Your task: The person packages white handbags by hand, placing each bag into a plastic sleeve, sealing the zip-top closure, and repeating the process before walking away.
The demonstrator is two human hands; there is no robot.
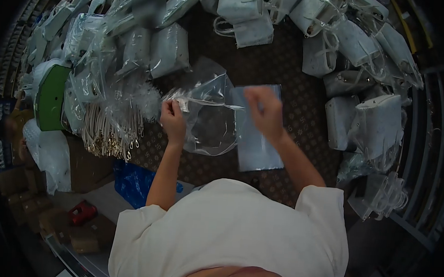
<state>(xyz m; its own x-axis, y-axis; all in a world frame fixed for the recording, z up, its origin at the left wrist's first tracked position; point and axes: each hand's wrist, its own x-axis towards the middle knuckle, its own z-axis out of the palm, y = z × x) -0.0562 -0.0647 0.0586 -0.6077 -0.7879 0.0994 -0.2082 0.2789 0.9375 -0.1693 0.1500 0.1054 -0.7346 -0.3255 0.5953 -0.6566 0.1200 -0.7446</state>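
Left hand (173, 119) pinches clear plastic bag (210, 93); blurred right hand (264, 110) is curled.

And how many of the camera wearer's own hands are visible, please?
2: the left hand pinches clear plastic; the right hand, blurred, is over the flat plastic bag. Neither is hidden.

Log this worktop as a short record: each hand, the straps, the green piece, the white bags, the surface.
Left hand: gripping a clear plastic bag
Right hand: curled, blurred, over flat plastic sheeting; grip unclear
Straps: bunched at left, gold-coloured clips
Green piece: left of the straps
White bags: heaped along far edge and both sides
Surface: brown, patterned
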